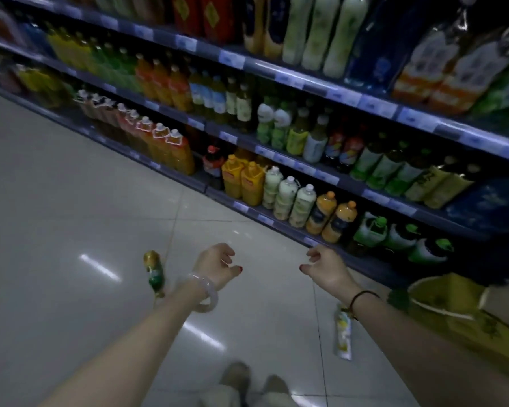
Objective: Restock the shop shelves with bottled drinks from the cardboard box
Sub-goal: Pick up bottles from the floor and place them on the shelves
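While both arms reach fwd over the tiles, the left hand (216, 264) and right hand (325, 264) hold nothing. Fingers are loosely curled, thumbs apart from them, red nails facing each other across a gap. The L wrist carries a pale bangle (203, 292), the R wrist a dark cord band (362, 296). Left of the L fingers, a green-label bottle (154, 273) w/ gold cap shows tilted against the floor (71, 201); can't tell if it rests there. Below the R fingers, partly under the forearm, is a white-and-yellow bottle (343, 333), low by the floor. Right of the R fingers, beside the forearm, sits the yellow cardboard box (453, 301). Beyond the fingertips the shelves (276, 70) run across w/ rows of upright bottled drinks. Nearest the R fingers are orange-capped juice bottles (329, 218) on the bottom shelf. Pic is blurred, labels unreadable.
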Available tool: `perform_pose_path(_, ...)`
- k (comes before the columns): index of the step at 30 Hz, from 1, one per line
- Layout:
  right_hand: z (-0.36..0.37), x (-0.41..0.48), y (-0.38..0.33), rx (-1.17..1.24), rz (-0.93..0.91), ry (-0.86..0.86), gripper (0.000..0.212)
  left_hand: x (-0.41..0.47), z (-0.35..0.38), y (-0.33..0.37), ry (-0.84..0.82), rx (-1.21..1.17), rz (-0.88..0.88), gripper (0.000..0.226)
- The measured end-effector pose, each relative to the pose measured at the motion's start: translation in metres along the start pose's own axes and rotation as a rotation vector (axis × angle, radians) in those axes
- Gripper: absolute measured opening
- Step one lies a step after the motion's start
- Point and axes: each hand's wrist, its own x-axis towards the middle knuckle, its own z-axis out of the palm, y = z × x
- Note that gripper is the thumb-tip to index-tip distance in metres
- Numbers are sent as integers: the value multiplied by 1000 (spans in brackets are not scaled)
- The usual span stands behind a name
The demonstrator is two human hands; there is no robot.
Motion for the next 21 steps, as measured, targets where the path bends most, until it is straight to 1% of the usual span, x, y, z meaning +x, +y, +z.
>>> perform_pose_path(4,5,39,68,68,179,104,37,63,66,-12,-176,10,44,25)
perform_pose_path(7,19,62,130,132,274,171,28,101,123,-31,-264,32,52,26)
perform_pose_path(11,54,91,221,154,371,214,26,148,207,-65,-377,100,74,31)
perform_pose_path(16,112,139,333,131,469,248,31,210,316,-115,-460,159,113,29)
perform_pose_path(21,171,193,432,166,520,279,28,273,412,-162,-514,214,180,32)
